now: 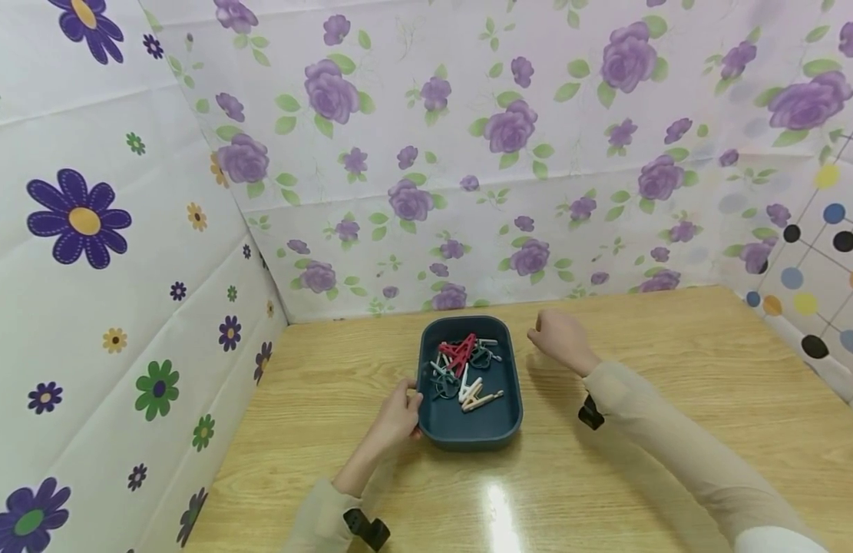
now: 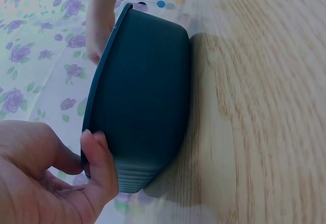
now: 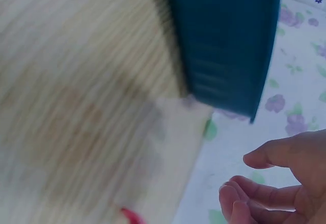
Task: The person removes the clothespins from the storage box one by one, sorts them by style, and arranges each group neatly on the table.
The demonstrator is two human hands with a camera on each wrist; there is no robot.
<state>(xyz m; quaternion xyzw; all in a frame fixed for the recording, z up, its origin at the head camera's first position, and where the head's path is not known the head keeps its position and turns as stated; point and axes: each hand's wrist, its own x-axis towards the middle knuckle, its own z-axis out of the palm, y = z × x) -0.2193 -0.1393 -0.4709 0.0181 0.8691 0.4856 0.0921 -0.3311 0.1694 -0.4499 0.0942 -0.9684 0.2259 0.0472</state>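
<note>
A dark teal plastic bin [image 1: 471,444] stands on the wooden table, with several small clips like clothes pegs inside. Red clips [image 1: 459,353] lie towards its far end, and white and beige ones [image 1: 476,398] nearer its middle. My left hand [image 1: 401,412] pinches the bin's left rim between thumb and fingers, seen close in the left wrist view. Off the bin's right side, my right hand [image 1: 563,338] hovers with loosely curled fingers and thumb apart, holding nothing. A small red tip [image 3: 133,217] pokes in at the bottom of the right wrist view, blurred.
The wooden table [image 1: 315,399] ends at a flowered cloth wall [image 1: 398,253] behind the bin. Another patterned cloth [image 1: 157,307] closes off the left side, and a dotted one [image 1: 813,307] the right. Dark wrist cameras [image 1: 366,530] sit on both sleeves.
</note>
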